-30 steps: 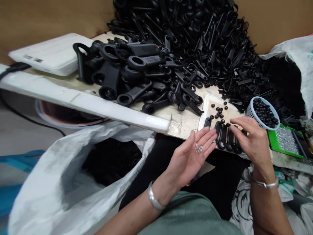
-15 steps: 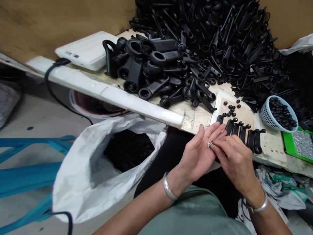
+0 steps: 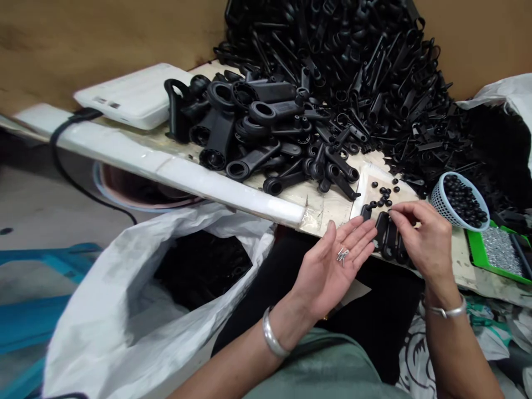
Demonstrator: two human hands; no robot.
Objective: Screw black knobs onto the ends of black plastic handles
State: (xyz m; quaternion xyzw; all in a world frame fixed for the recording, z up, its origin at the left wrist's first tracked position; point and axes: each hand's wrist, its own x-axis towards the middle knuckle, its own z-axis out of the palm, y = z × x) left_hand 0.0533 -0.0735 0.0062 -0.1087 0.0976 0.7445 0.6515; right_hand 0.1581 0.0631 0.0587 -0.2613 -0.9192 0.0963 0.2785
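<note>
My left hand [image 3: 328, 266] is stretched flat with the palm up. Several small metal screws or pins [image 3: 342, 255] lie loose on its palm. To the right, my right hand [image 3: 426, 235] is pinched at thumb and forefinger above a row of black plastic handles [image 3: 388, 238]. Whatever sits between those fingertips, if anything, is too small to make out. The handles stand side by side at the table's front edge, partly hidden by my right hand. Small black balls [image 3: 384, 194] lie loose on a tray [image 3: 363, 185] just behind the row.
A light blue basket [image 3: 439, 202] of black balls stands right of my right hand, near a green tray [image 3: 480, 252] of metal pieces. Black parts [image 3: 332, 66] are heaped behind. A white power bank [image 3: 137, 94] lies left; a white sack [image 3: 95, 310] stands open below.
My right hand has left the left palm and moved right, over the row of handles. The left hand has flattened out with the metal pieces still on it. The view has shifted slightly.
</note>
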